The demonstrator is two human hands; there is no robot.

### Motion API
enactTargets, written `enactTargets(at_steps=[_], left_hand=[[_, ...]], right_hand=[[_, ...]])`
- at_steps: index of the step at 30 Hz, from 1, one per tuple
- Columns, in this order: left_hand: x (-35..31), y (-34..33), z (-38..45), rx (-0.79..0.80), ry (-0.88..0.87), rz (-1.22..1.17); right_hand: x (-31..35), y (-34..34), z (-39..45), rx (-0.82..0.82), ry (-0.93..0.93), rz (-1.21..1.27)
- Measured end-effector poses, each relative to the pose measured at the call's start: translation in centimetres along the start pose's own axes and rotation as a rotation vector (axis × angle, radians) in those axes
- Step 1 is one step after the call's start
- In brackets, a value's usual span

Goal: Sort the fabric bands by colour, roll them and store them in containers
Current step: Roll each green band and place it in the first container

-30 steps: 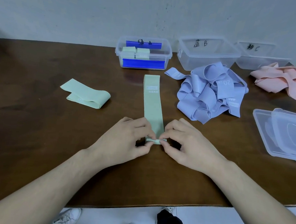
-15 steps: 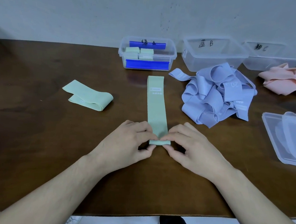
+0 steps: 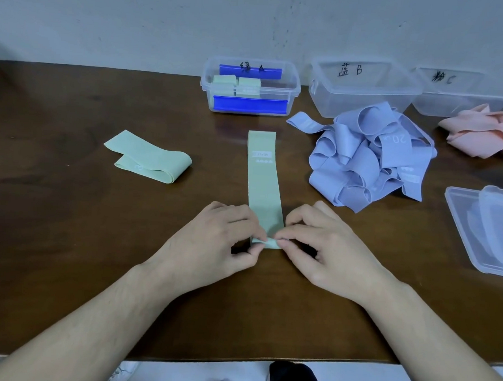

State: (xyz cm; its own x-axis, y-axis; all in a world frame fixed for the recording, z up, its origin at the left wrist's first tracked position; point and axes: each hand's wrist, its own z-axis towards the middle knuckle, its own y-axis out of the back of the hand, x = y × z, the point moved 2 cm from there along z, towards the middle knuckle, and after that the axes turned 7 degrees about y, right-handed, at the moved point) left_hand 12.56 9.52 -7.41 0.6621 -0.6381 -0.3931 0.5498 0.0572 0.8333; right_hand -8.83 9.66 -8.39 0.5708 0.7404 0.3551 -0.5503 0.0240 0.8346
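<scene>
A mint green band (image 3: pixel 263 185) lies flat and lengthwise on the brown table (image 3: pixel 64 237), its label end far from me. My left hand (image 3: pixel 211 244) and my right hand (image 3: pixel 326 248) pinch its near end from either side, where a small fold of fabric is turned up. A second green band (image 3: pixel 149 157) lies loosely folded to the left. The clear container marked A (image 3: pixel 250 85) at the back holds two rolled green bands. A heap of lilac-blue bands (image 3: pixel 370 156) lies right of centre, pink bands (image 3: pixel 495 131) at the far right.
Two clear containers stand at the back right, one marked B (image 3: pixel 362 91) with nothing visible in it, and one marked C (image 3: pixel 456 94) partly behind the pink bands. Clear lids (image 3: pixel 489 228) lie stacked at the right edge. The table's front edge runs just below my forearms.
Both hands stay at the band's near end. The tip, flat half a second ago, is turned up again between my fingertips. The view shifted slightly.
</scene>
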Motion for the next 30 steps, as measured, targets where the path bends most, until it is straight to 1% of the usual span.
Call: enactTargets(at_steps=[4, 10, 14, 18, 21, 27, 30], left_hand=[[0.0, -0.1, 0.2, 0.017, 0.057, -0.013], [0.3, -0.1, 0.4, 0.031, 0.143, -0.039], [0.3, 0.0, 0.3, -0.015, 0.120, -0.011], [0.3, -0.2, 0.3, 0.002, 0.100, 0.060], [0.1, -0.3, 0.6, -0.008, 0.153, 0.060], [0.3, -0.3, 0.8, 0.032, 0.275, 0.018], [0.2, -0.3, 0.8, 0.017, 0.279, 0.015]], right_hand=[[0.0, 0.1, 0.0, -0.007, -0.012, -0.004], [0.0, 0.1, -0.1, 0.035, 0.042, -0.016], [-0.5, 0.2, 0.7, 0.052, 0.051, -0.025], [-0.9, 0.6, 1.6, 0.096, 0.062, -0.020], [-1.2, 0.8, 2.1, 0.109, 0.050, -0.037], [-1.3, 0.8, 1.8, 0.061, 0.047, -0.026], [-1.7, 0.6, 2.0, 0.082, 0.031, -0.016]])
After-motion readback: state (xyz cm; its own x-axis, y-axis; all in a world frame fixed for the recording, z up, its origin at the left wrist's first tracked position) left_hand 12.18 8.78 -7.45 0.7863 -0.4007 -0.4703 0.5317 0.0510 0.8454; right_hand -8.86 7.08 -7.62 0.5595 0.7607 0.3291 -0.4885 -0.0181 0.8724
